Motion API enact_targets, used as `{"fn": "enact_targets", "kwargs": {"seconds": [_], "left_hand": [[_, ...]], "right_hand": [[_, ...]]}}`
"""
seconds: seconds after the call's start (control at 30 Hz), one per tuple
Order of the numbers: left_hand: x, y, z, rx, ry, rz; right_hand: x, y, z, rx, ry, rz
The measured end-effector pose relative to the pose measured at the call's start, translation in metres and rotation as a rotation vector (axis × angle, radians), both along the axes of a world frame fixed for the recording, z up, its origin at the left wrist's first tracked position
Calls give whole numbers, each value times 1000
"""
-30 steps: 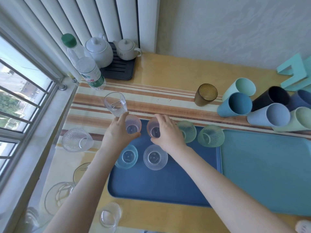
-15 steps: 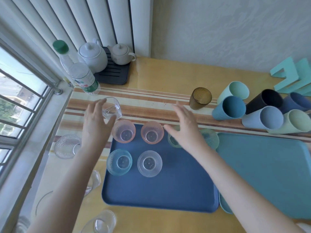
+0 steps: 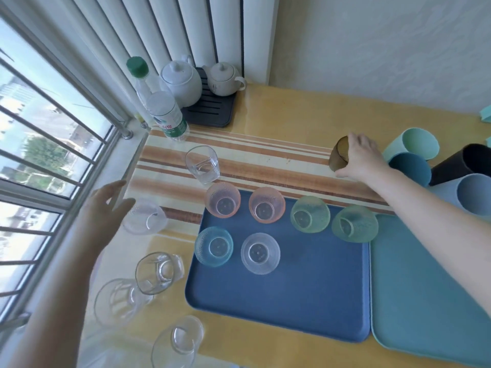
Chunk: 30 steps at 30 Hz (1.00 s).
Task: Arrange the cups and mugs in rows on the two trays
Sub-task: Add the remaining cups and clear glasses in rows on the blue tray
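Observation:
The dark blue tray [image 3: 292,296] holds a back row of two pink cups [image 3: 222,203] and two green cups [image 3: 310,213], with a light blue cup [image 3: 214,246] and a clear cup [image 3: 260,253] in front. A teal tray [image 3: 425,301] lies to its right. My right hand [image 3: 360,158] grips the brown glass [image 3: 337,155] standing on the striped mat behind the trays. My left hand [image 3: 106,211] hovers open, fingers spread, just left of a clear textured cup [image 3: 144,216]. A clear tumbler [image 3: 202,164] stands upright behind the pink cups.
Several clear glasses [image 3: 159,273] lie on their sides at the front left. Pastel plastic cups [image 3: 410,168] lie in a pile at the right. A water bottle [image 3: 162,110], two white teapots [image 3: 183,82] on a black rack and the window frame bound the left and back.
My right hand moved right and back from over the green cups to take hold of the brown glass. My left hand drew away from the clear tumbler toward the clear textured cup.

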State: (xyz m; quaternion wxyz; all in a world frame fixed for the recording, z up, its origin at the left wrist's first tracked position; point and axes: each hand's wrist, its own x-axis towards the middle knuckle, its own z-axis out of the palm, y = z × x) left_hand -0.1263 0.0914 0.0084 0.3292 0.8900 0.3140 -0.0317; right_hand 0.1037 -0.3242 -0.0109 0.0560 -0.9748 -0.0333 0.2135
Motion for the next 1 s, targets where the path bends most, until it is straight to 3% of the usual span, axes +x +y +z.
{"fn": "enact_targets", "kwargs": {"seconds": [0.23, 0.4, 0.67, 0.83, 1.0], "left_hand": [[-95, 0, -18, -65, 61, 129], [-70, 3, -39, -175, 54, 160], [-16, -18, -56, -131, -42, 69], [-20, -35, 5, -130, -220, 186], [-22, -119, 64, -271, -322, -52]], "right_hand": [[6, -4, -7, 28, -115, 9], [-2, -2, 4, 107, -184, 20], [-67, -9, 72, 443, -364, -68], [-138, -36, 89, 525, -315, -64], [-208, -58, 70, 569, -245, -159]]}}
